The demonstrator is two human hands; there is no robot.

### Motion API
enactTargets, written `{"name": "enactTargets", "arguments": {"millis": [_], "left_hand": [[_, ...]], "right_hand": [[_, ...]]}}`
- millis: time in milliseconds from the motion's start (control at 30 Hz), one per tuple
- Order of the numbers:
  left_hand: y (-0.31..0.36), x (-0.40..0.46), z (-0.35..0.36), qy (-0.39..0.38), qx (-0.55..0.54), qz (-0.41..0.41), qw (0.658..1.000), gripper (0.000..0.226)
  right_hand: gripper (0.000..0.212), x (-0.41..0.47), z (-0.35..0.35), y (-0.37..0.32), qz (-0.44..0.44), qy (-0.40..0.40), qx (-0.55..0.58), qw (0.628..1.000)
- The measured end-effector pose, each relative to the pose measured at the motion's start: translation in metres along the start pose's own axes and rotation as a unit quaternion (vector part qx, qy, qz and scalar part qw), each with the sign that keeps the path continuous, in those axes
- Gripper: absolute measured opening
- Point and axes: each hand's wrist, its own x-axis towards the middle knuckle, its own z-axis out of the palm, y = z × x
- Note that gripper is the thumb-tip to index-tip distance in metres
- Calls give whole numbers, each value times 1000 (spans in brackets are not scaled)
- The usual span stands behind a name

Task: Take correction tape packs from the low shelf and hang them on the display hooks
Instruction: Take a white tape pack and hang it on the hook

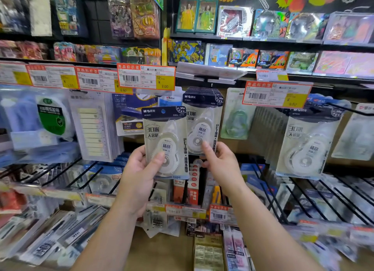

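Beside hung packs (202, 125), left hand (139, 173) grips pack (165, 141).

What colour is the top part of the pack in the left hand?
Dark navy blue, above a pale cream card; the head view shows the pack in the left hand.

One correction tape pack (165, 142) stands upright in mid-scene, a pale card with a dark blue header strip, a round hang hole near its top and a clear blister over a white round dispenser. Just to its right and a little farther off, a stack of matching packs (203, 122) hangs on a display hook, front faces toward the camera. Farther right another hanging bunch (307, 141) of the same packs tilts slightly.
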Motion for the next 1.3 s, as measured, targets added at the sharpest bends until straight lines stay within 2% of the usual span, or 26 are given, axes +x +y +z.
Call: {"name": "enactTargets", "arguments": {"millis": [100, 200, 367, 467, 533, 600, 700, 867, 1067, 1300], "left_hand": [[-1, 0, 2, -9, 7, 2, 1000, 28], [-1, -1, 5, -16, 4, 2, 1000, 28], [-1, 0, 10, -26, -2, 4, 1000, 36], [1, 0, 16, -31, -4, 9, 999, 34], [1, 0, 22, -24, -1, 15, 1000, 32], [2, -1, 29, -18, 12, 25, 999, 29], [4, -2, 38, -19, 38, 44, 998, 22], [9, -3, 51, -26, 40, 52, 998, 22], [16, -1, 62, -21, 46, 53, 997, 21], [14, -1, 67, -23, 33, 33, 999, 22]], "right_hand": [[53, 2, -3, 4, 4, 11, 4, 1000], [64, -1, -5, 7, 14, 20, 3, 1000], [40, -11, -12, 4, 12, 85, -25, 996], [27, -25, -15, -2, -56, 146, -51, 986], [17, -36, -15, -10, -103, 121, -43, 986], [11, -45, -11, -16, -127, 58, -41, 989], [16, -52, -6, -19, -131, 2, -39, 991], [17, -50, -12, -17, -131, 21, -39, 990], [28, -44, -18, -21, -133, 42, -51, 989], [28, -39, -22, -16, -131, 39, -55, 989]]}}
